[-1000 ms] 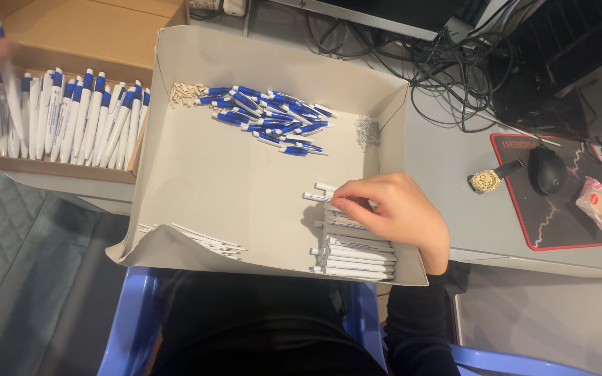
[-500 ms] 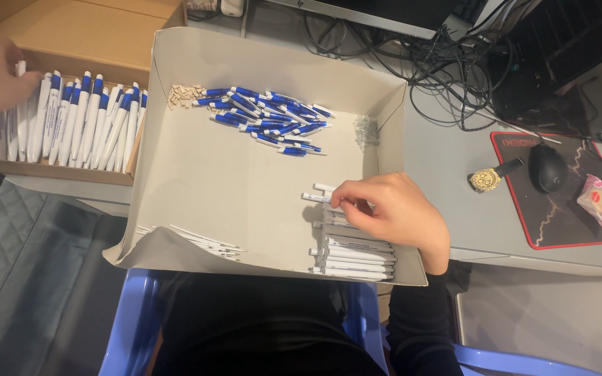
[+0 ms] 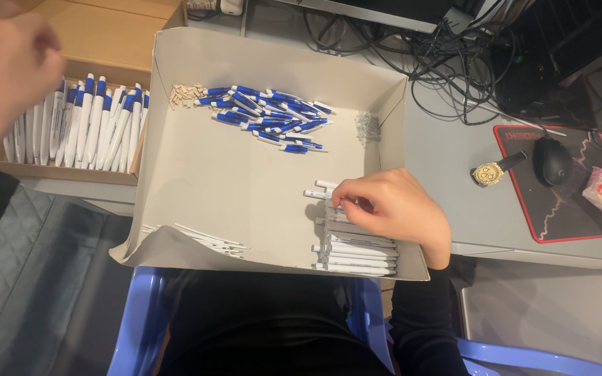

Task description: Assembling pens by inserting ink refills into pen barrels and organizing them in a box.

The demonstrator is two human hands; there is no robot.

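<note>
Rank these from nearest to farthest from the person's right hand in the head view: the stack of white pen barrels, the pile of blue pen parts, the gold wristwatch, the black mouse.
From the right hand:
1. Stack of white pen barrels, touching, just under it.
2. Gold wristwatch, to its right on the desk.
3. Pile of blue pen parts, up-left in the tray.
4. Black mouse, farther right on the pad.

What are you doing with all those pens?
A person is sorting pen parts over a grey cardboard tray. The right hand rests on a stack of white pen barrels, pinching one at the top. The left hand is raised, blurred, above a brown box lined with finished blue-and-white pens. A heap of blue pen pieces lies at the tray's far end.
</note>
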